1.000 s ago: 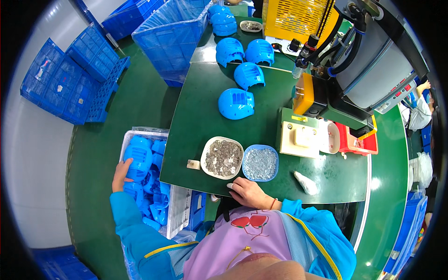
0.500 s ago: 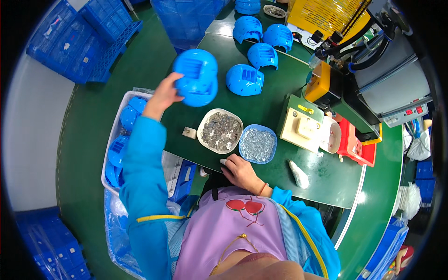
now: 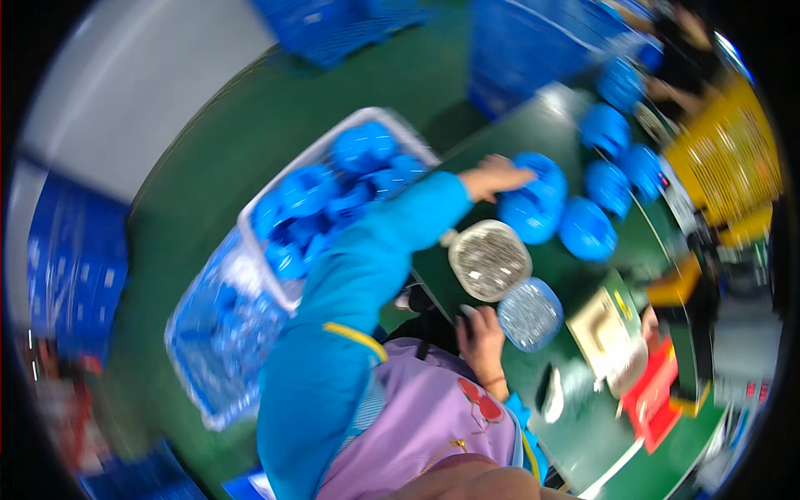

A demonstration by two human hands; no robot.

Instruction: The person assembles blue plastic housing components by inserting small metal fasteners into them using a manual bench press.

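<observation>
Two blue helmet-like shells [image 3: 533, 200], one against the other, are at the far left part of the green table. My left hand [image 3: 497, 177] grips their left edge, its fingers smeared by motion; whether the shells touch the tabletop I cannot tell. My right hand [image 3: 483, 337] lies at the near table edge with fingers apart and nothing in them, a pale cover on one fingertip. Just beyond it stand a white bowl of small metal parts [image 3: 490, 260] and a blue bowl of small silvery parts [image 3: 531, 314]. A single blue shell [image 3: 587, 229] sits right of the pair.
More blue shells [image 3: 606, 131] stand farther back. A white crate [image 3: 250, 221] full of shells is at the left, near a plastic-lined blue crate [image 3: 187, 350]. Right are a cream fixture [image 3: 596, 333], a white tube-like object [image 3: 552, 394] and a red bin [image 3: 654, 392]. Another person [image 3: 687, 58] is at the far right.
The view has swung left, bringing the white crate fully into sight. My left hand and the paired shells have come closer to the single shell on the table. My right hand's fingers are more spread.
</observation>
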